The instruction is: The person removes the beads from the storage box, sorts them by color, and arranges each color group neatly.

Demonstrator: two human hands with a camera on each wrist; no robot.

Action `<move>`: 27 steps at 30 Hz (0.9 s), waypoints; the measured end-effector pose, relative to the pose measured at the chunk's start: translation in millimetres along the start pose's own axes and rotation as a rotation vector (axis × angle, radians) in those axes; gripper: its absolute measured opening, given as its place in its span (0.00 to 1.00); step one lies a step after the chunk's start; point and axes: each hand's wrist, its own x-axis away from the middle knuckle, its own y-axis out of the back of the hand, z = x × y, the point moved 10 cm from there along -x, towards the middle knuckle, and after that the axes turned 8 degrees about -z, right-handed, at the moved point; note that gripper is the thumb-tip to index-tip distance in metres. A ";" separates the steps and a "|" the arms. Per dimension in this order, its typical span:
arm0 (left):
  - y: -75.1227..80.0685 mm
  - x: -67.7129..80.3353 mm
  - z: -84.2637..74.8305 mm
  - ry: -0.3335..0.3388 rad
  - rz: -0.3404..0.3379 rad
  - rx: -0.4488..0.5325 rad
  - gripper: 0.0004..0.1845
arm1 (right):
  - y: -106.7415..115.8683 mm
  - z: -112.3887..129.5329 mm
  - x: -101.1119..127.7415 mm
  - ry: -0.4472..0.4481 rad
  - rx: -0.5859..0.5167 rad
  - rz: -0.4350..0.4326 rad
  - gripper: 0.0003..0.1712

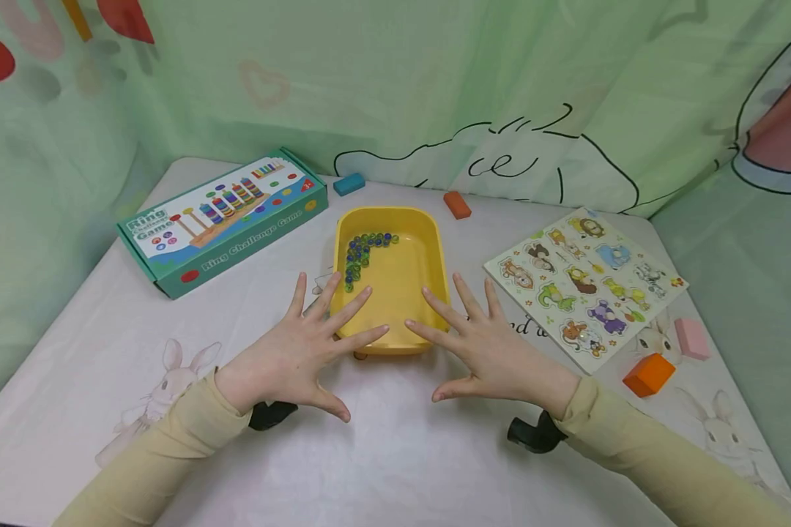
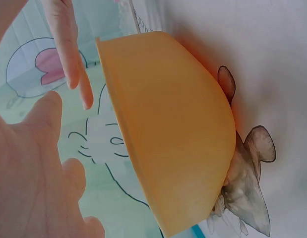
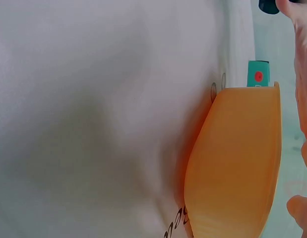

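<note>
Covering the whole surface, a pale bunny-print tablecloth (image 1: 395,454) is carrying everything, with a teal Ring Challenge Game box (image 1: 227,219) lying at the far left and an animal peg puzzle (image 1: 583,282) lying at the right. Sitting between them is a yellow tub (image 1: 428,256), which is holding a curved cluster of glass marbles (image 1: 362,252) in its far left corner. Both hands are hovering at the tub's near end: the left hand (image 1: 290,359) and the right hand (image 1: 501,351) are spreading their fingers wide and flat, gripping nothing. Judging by this, handling is only beginning; the marbles are lying untouched. Small blocks, orange (image 1: 647,374) and pink (image 1: 692,338), are resting near the puzzle.
</note>
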 end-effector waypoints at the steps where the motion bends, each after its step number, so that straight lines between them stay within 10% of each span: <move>1: 0.3 0.0 0.0 -0.001 -0.001 -0.001 0.58 | -0.2 0.1 0.0 0.000 -0.001 0.002 0.53; 21: -1.5 1.1 -0.1 0.005 -0.025 -0.007 0.58 | 0.4 3.0 0.8 0.028 0.011 -0.022 0.53; 27: -8.8 1.7 18.8 0.191 -0.074 0.286 0.56 | 7.4 8.2 0.6 0.083 -0.003 -0.094 0.51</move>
